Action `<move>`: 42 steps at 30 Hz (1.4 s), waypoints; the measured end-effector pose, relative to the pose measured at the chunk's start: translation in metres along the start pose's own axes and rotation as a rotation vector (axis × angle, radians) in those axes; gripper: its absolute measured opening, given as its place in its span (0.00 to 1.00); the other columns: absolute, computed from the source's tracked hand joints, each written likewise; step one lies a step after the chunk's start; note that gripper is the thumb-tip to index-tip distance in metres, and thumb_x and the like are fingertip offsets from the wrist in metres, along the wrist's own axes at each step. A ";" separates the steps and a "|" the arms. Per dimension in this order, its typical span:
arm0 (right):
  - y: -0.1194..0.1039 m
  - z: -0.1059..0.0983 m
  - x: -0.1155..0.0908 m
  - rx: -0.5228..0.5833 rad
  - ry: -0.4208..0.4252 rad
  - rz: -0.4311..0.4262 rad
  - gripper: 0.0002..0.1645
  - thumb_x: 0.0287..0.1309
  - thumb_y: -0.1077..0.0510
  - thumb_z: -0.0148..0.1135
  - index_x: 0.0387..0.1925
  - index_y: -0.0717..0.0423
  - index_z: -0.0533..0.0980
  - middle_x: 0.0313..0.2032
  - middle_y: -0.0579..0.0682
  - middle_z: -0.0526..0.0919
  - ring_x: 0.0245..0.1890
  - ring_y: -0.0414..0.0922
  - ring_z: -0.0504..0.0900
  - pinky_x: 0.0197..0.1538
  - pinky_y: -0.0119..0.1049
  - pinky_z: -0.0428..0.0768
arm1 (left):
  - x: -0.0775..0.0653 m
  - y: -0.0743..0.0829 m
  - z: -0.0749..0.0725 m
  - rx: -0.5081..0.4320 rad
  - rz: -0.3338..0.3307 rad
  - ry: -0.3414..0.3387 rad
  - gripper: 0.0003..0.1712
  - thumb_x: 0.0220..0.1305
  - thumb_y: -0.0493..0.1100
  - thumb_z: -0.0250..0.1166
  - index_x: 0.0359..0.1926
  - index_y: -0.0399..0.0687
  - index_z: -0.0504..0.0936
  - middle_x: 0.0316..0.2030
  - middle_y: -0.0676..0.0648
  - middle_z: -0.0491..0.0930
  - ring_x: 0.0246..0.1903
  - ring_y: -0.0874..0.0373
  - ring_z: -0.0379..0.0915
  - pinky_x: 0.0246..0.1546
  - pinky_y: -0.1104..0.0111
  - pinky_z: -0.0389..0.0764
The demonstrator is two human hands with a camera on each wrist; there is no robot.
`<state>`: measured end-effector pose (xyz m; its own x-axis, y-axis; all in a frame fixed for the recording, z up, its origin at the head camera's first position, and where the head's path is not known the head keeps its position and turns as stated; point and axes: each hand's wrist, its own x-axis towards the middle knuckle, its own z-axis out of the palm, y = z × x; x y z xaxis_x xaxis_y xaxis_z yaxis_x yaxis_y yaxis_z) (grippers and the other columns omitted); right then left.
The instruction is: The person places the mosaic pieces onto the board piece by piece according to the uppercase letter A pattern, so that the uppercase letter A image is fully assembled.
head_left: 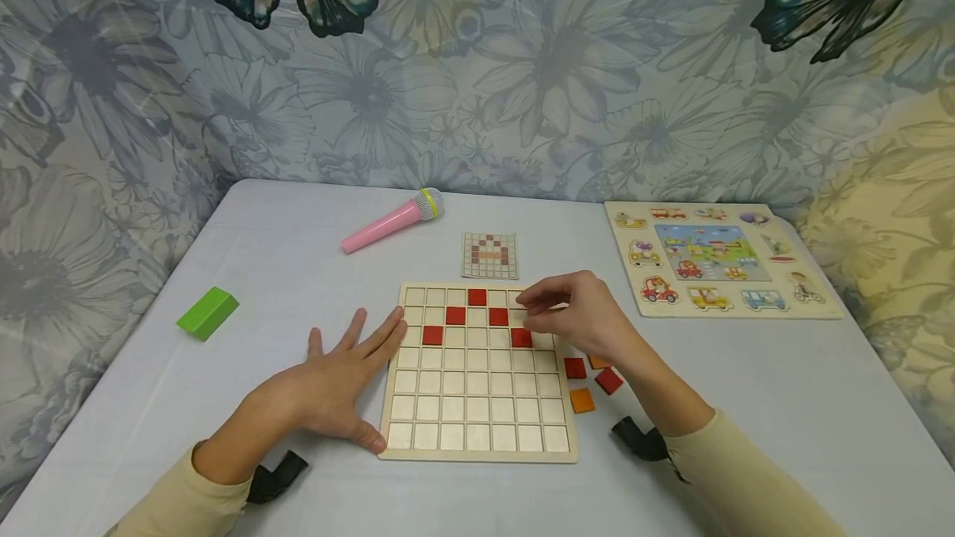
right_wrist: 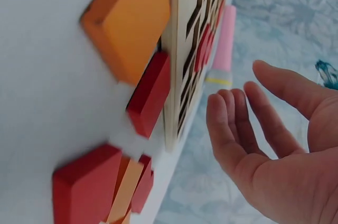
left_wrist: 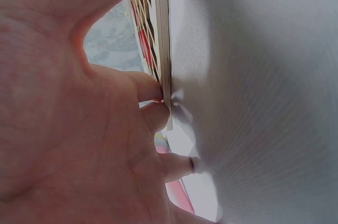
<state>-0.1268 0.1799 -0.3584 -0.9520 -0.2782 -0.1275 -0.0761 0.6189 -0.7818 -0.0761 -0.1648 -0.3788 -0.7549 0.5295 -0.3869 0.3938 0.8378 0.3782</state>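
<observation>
Right hand (head_left: 578, 311) is hovering empty, loosely curved — loose red tile (head_left: 574, 368) lying at six o'clock — left hand (head_left: 336, 392), spread, touching board (head_left: 477, 385) at nine o'clock.

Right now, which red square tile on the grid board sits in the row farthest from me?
The red square tile at the inverted V's peak; the four other visible red tiles on the wooden grid board sit in the second and third rows.

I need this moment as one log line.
left hand: touching pale wooden grid board; right hand: over board, nothing visibly held; red square tiles: five on board
</observation>
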 end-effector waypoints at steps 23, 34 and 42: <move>0.036 -0.046 -0.011 -0.096 0.062 0.107 0.18 0.60 0.67 0.67 0.52 0.59 0.86 0.50 0.59 0.88 0.49 0.53 0.84 0.42 0.35 0.84 | -0.001 0.000 0.001 -0.008 0.014 -0.001 0.85 0.36 0.71 0.82 0.85 0.51 0.39 0.85 0.52 0.28 0.81 0.30 0.26 0.59 0.14 0.36; 0.043 -0.051 -0.010 -0.159 -0.003 0.149 0.18 0.56 0.68 0.68 0.50 0.58 0.87 0.44 0.57 0.88 0.45 0.51 0.82 0.42 0.38 0.82 | 0.000 -0.001 0.001 -0.004 -0.003 -0.007 0.85 0.35 0.72 0.82 0.85 0.53 0.39 0.85 0.53 0.28 0.81 0.30 0.26 0.59 0.14 0.35; 0.048 -0.051 -0.007 -0.187 -0.033 0.137 0.15 0.56 0.68 0.68 0.46 0.59 0.88 0.41 0.56 0.87 0.41 0.49 0.80 0.39 0.36 0.80 | -0.001 0.000 -0.001 -0.003 -0.004 -0.011 0.84 0.37 0.71 0.83 0.85 0.53 0.40 0.85 0.53 0.28 0.82 0.31 0.26 0.59 0.14 0.35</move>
<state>-0.1387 0.2494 -0.3639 -0.9473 -0.2041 -0.2470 -0.0034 0.7772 -0.6292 -0.0761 -0.1657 -0.3778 -0.7507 0.5274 -0.3977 0.3891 0.8396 0.3790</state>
